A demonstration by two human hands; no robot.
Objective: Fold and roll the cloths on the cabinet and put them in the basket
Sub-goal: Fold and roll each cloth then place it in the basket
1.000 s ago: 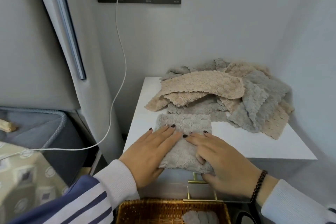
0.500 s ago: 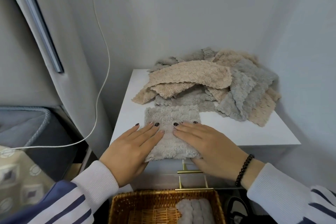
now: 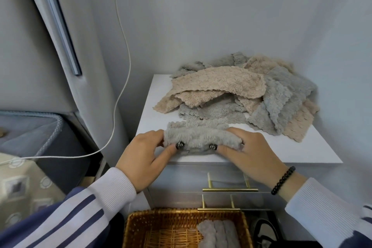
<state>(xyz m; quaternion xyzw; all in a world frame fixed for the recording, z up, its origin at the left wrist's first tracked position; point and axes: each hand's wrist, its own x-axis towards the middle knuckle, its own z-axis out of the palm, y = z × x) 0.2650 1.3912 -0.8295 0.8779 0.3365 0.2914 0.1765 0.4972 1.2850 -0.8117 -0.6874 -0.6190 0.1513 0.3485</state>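
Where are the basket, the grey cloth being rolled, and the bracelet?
basket (image 3: 141, 225), head view, left woven rim.
grey cloth (image 3: 198, 137), head view, middle of the roll.
bracelet (image 3: 282, 180), head view, beads on the wrist.

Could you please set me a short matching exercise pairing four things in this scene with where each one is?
Things:
1. grey cloth
2. rolled cloths
3. cloth pile
4. white cable

Places:
A. heaped at the back of the cabinet
B. hanging down the wall from the socket
C. gripped by the left hand and right hand
D. inside the basket

Pairs: 1-C, 2-D, 3-A, 4-B
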